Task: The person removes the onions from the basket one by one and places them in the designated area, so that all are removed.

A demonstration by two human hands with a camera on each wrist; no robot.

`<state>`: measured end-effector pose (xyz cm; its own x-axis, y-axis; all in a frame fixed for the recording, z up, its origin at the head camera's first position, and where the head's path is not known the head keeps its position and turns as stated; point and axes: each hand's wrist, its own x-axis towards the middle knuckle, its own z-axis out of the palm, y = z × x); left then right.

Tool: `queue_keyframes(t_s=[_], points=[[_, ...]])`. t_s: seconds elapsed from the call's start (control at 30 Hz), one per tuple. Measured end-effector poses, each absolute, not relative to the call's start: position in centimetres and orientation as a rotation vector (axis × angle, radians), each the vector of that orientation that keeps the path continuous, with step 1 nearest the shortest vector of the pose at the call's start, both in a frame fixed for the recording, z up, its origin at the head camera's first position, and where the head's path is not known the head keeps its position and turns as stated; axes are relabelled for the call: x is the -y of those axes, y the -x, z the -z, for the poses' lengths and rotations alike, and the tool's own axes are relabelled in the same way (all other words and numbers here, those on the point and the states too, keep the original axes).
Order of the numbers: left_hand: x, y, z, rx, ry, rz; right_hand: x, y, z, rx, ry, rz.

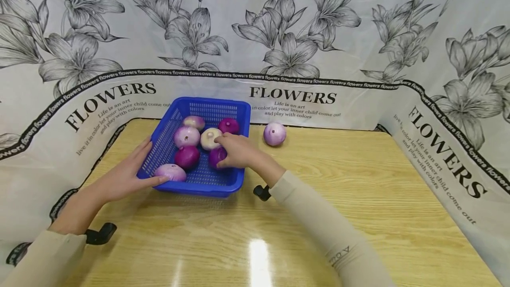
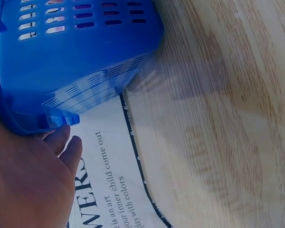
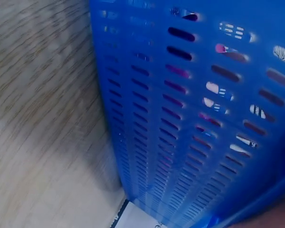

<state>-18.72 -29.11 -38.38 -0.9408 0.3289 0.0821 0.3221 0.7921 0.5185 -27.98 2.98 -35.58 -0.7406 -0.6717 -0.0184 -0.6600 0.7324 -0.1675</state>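
Observation:
A blue slotted basket [image 1: 211, 188] holds several onions, some pale purple, some deep purple, and one whitish onion [image 1: 209, 139]. My left hand [image 1: 119, 180] holds the basket's left side, its thumb over the front left rim; in the left wrist view that hand [image 2: 33, 175] lies along the rim of the basket [image 2: 76, 61]. Over the right rim reaches my right hand [image 1: 239, 150], fingers curled round a purple onion [image 1: 215, 157] and touching the whitish one. The right wrist view shows mainly the slotted wall of the basket [image 3: 147, 109].
One pale purple onion [image 1: 274, 134] rests on the wooden table [image 1: 338, 180], right of the basket near the back edge. White cloth with a flower print [image 1: 295, 96] hangs behind and at both sides. Black straps with mounts sit on both wrists.

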Motion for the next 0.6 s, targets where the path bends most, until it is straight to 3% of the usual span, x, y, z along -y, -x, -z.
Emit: queue_keyframes(t_s=[0.37,0.6], points=[[29.2,18.7,38.5,-2.954,-0.535,-0.86,-1.4,27.4,36.0,-2.864,1.055,-0.135],[29.1,18.6,38.4,-2.952,-0.538,-0.872,-1.6,27.5,35.9,-2.872,1.039,-0.047]])
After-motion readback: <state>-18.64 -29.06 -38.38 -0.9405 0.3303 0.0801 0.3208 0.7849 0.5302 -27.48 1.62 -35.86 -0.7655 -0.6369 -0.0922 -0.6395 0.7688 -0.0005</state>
